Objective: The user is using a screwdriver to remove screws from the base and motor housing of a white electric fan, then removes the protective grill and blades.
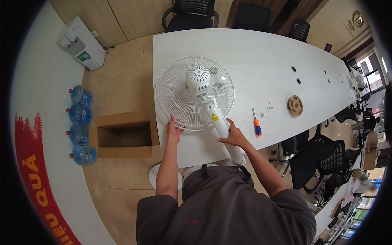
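A white electric fan lies over the near left end of the table, the back of its motor housing facing up. Its round wire guard rests on or just above the tabletop. My left hand holds the near rim of the guard, some fingers partly hidden by the wires. My right hand is wrapped around the white pole, below a yellow warning sticker. The pole slopes toward my body, its lower end past the table edge. A white round base shows partly below the table.
On the white table lie an orange-and-blue screwdriver, small screws and a brown round object. An open cardboard box and several water bottles stand left. Black chairs stand right; a water dispenser is far left.
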### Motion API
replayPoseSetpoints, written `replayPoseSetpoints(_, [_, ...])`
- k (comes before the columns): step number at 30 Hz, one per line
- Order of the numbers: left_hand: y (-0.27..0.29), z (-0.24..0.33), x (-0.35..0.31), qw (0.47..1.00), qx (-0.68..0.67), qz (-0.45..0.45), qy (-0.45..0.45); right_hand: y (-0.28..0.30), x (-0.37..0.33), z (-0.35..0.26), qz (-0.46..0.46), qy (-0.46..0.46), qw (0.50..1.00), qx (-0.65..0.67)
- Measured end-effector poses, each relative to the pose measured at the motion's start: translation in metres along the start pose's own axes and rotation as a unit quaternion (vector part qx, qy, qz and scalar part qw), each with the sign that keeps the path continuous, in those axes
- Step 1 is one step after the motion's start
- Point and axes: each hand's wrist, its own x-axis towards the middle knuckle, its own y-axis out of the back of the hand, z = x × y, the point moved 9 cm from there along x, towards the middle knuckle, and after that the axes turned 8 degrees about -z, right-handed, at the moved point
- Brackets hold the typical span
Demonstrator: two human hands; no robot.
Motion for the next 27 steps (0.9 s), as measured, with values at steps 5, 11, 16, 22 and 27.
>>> replayPoseSetpoints(5, [-0.017, -0.007, 0.016, 0.999, -0.036, -0.026, -0.001, 0.029, 0.045, -0.061, 0.173, 0.107, 0.975, -0.092])
replayPoseSetpoints(11, [-0.023, -0.009, 0.013, 0.997, -0.062, -0.048, 0.002, 0.091, 0.102, -0.187, 0.316, 0.186, 0.927, -0.079])
replayPoseSetpoints(16, [-0.03, 0.002, 0.0, 0.995, -0.076, -0.022, -0.068, 0.099, 0.145, -0.189, 0.241, 0.081, 0.955, -0.154])
replayPoseSetpoints(22, [-0.05, 0.03, -0.033, 0.976, -0.053, 0.096, -0.187, 0.137, 0.141, -0.178, 0.282, 0.134, 0.942, -0.121])
replayPoseSetpoints(27, [-0.091, 0.087, -0.084, 0.943, 0.013, 0.131, -0.307, 0.16, 0.138, -0.165, 0.238, 0.17, 0.955, 0.049])
